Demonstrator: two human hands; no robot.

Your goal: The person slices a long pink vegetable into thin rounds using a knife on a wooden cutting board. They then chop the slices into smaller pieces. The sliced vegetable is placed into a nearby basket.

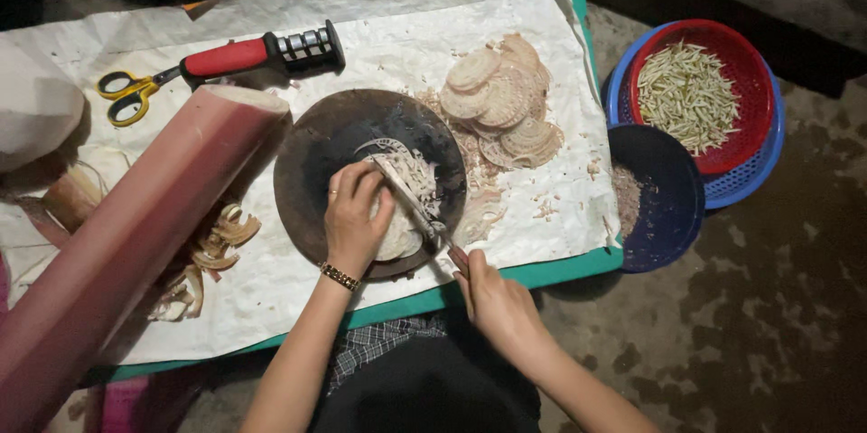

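Note:
My left hand, with a gold bracelet at the wrist, presses down on a stack of pale round slices on a dark round chopping board. My right hand grips the handle of a knife whose blade runs up and left across the stack, beside my left fingers. Thin pale shreds lie on the board just beyond the blade. A heap of uncut round slices rests on the white paper right of the board.
A long reddish stem lies diagonally at left with curled peelings beside it. Yellow-handled scissors and a red-handled sharpener lie at the back. Right of the table stand a red basket of strips in a blue basket and a dark bowl.

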